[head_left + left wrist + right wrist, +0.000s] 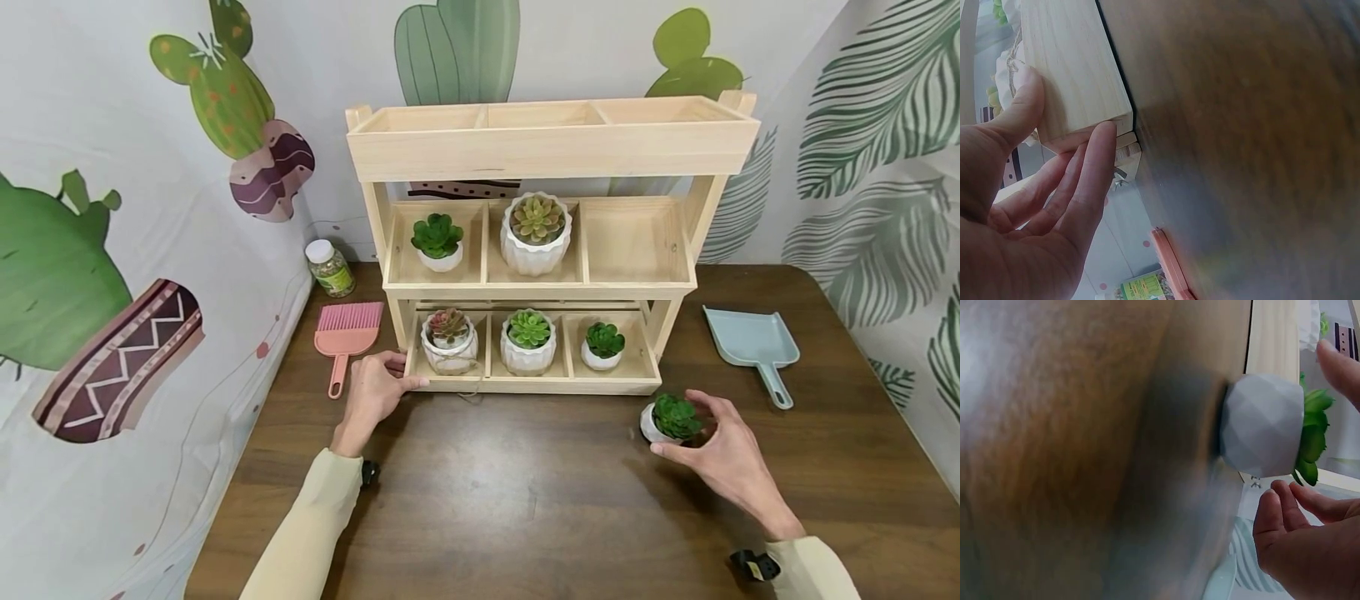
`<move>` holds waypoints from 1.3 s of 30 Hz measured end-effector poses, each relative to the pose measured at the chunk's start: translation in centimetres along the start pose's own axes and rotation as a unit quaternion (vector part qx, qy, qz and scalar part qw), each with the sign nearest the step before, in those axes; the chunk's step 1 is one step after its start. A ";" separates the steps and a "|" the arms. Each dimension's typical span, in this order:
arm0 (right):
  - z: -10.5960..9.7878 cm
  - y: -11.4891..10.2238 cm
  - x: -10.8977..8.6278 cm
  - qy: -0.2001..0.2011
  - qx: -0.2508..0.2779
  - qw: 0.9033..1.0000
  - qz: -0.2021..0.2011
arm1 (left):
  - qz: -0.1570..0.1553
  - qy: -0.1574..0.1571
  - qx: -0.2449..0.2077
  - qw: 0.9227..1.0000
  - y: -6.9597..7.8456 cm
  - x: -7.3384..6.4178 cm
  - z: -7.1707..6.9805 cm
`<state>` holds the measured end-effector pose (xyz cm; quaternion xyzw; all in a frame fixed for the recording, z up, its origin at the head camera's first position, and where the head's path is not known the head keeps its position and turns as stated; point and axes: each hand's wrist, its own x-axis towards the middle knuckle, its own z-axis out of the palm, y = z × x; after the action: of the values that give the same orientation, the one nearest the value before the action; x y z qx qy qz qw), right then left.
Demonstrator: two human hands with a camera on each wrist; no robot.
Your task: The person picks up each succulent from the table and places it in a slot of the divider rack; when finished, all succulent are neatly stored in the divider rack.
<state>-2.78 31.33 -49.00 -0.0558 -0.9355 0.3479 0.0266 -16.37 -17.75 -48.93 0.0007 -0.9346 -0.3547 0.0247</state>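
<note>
My left hand (372, 390) is at the lower left corner of a wooden tiered shelf (555, 150). In the left wrist view its thumb lies over the front board (1075, 69) and the fingers press the end, pinching the corner. On the table off the shelf's right front stands a small succulent (675, 417) in a white faceted pot (1263, 425). Around it my right hand (723, 454) is spread, thumb on the near side and fingers on the far side. The right wrist view shows a gap between the fingertips (1282, 490) and the pot.
Several potted succulents, such as the large one (535, 233), sit in the middle and bottom tiers. At left lie a pink brush (347, 337) and a jar with a white lid (330, 268). A blue dustpan (752, 340) lies at right on the brown table (495, 517).
</note>
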 end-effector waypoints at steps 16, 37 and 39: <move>0.4 0.0 0.4 0.002 0.005 1.000 0.009 | -0.018 -0.007 0.005 1.000 0.6 -0.3 -0.3; 0.7 0.5 0.9 -0.015 0.007 0.999 0.033 | -0.020 -0.005 0.002 1.000 0.6 -0.2 -0.2; 0.7 0.6 0.9 -0.016 0.005 0.999 0.033 | -0.019 -0.004 0.003 1.000 0.6 -0.2 -0.2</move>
<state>-3.65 31.44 -49.92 -0.0809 -0.9316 0.3544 0.0003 -16.11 -17.41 -48.40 0.0168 -0.9355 -0.3527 0.0148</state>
